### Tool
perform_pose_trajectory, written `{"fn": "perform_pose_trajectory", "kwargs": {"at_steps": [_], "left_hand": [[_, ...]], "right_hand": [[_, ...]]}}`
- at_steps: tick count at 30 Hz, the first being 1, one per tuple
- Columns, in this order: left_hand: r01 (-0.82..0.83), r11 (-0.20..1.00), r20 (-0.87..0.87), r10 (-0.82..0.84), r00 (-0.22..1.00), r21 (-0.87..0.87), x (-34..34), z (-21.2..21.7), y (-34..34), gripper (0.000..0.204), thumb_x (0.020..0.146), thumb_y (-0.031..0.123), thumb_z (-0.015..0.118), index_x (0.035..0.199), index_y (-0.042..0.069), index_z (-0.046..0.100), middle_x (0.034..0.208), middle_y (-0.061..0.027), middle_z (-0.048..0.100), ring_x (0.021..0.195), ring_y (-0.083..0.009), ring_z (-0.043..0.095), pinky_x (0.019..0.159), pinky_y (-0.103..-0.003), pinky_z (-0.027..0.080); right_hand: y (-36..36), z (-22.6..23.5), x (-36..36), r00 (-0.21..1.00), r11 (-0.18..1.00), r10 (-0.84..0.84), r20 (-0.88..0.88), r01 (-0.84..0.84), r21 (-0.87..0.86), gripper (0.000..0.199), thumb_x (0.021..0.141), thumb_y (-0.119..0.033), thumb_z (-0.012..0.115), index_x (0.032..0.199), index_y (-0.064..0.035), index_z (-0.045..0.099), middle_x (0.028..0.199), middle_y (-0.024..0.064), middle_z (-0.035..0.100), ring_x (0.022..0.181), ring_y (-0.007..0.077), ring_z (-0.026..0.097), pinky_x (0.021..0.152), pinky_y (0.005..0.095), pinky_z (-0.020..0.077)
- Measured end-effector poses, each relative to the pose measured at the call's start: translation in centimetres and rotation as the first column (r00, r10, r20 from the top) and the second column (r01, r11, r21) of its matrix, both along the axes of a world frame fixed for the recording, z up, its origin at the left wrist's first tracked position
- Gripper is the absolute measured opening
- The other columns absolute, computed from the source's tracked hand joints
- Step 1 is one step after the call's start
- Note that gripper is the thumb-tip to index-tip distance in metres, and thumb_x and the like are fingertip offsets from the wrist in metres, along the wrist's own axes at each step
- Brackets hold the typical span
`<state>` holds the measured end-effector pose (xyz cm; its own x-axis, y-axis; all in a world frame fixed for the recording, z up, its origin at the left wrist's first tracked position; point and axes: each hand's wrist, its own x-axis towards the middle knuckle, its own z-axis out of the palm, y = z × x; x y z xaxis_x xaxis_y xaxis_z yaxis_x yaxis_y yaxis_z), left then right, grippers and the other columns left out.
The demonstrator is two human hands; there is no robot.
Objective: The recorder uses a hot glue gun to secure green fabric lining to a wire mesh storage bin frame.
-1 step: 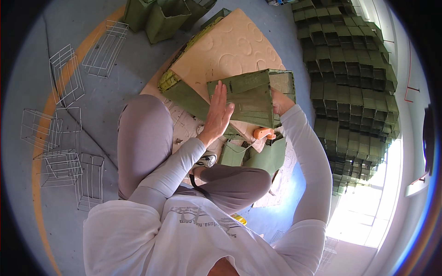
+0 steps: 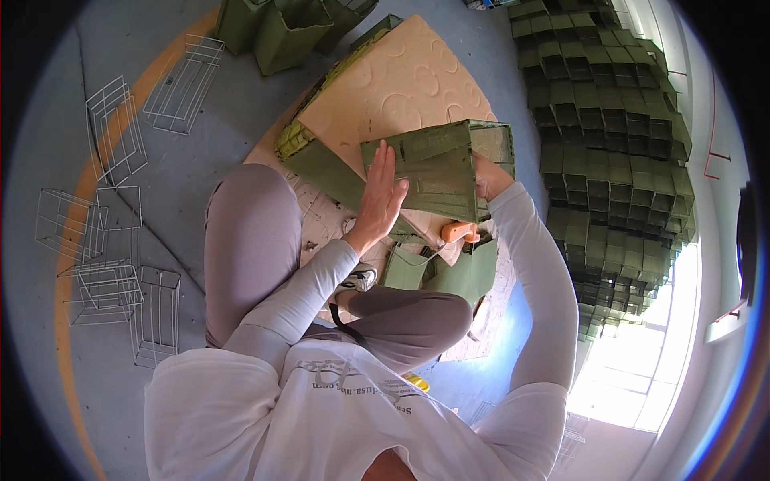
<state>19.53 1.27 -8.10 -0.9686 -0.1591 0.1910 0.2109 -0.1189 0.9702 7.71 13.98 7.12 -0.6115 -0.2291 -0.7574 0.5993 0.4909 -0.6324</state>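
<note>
A green rectangular box [image 2: 437, 172] with open right end lies tilted over a tan embossed board [image 2: 393, 72]. My left hand [image 2: 379, 196] rests against its left end, fingers stretched out and flat. My right hand [image 2: 491, 178] reaches into the open end, and its fingers are hidden inside. Just below the box sits an orange-handled tool [image 2: 457, 232] with a thin cable; its working end is not clear. More green pieces [image 2: 465, 270] lie under the tool, and a flat green panel [image 2: 325, 172] extends beneath the box's left side.
Several wire frames [image 2: 116, 284] are scattered on the grey floor at left. Green open boxes [image 2: 293, 36] stand at the far left of the board. A tall stack of green boxes [image 2: 609, 160] rises along the right. My bent knees flank the near side of the work.
</note>
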Motion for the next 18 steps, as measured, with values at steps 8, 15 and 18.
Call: {"fn": "perform_pose_trajectory", "kwargs": {"at_steps": [8,15,18], "left_hand": [[0.008,1.000,-0.029,-0.008,1.000,-0.010,0.4,0.5,-0.1,0.077,0.098,0.051,0.029,0.145,-0.006,0.009,0.153,-0.0232,0.005,0.142,-0.0365,0.008,0.115,-0.046,0.011],[-0.063,0.998,-0.035,0.063,0.997,-0.015,0.4,1.0,-0.7,0.080,0.097,0.054,0.029,0.145,-0.007,0.009,0.153,-0.0245,0.004,0.142,-0.0369,0.008,0.115,-0.046,0.012],[-0.018,0.998,-0.040,0.016,0.999,-0.052,0.2,0.6,-0.3,0.080,0.097,0.054,0.028,0.145,-0.007,0.009,0.153,-0.0251,0.005,0.142,-0.0370,0.009,0.115,-0.046,0.011]], "right_hand": [[-1.1,0.2,-0.1,0.999,0.999,-0.005,-0.048,0.007,0.036,0.043,0.087,-0.014,0.061,0.127,-0.0009,0.049,0.122,0.0119,0.057,0.108,0.0223,0.058,0.088,0.0374,0.0523],[-3.6,1.3,0.1,0.988,0.982,-0.149,0.036,0.143,0.123,0.040,0.096,-0.027,0.041,0.126,-0.0014,0.050,0.123,0.0141,0.056,0.111,0.0261,0.056,0.093,0.0436,0.0488],[-3.9,1.5,0.5,0.994,0.990,-0.106,0.033,0.102,0.097,0.045,0.097,-0.029,0.032,0.126,-0.0007,0.051,0.124,0.0150,0.056,0.112,0.0276,0.055,0.097,0.0450,0.0457]]}}
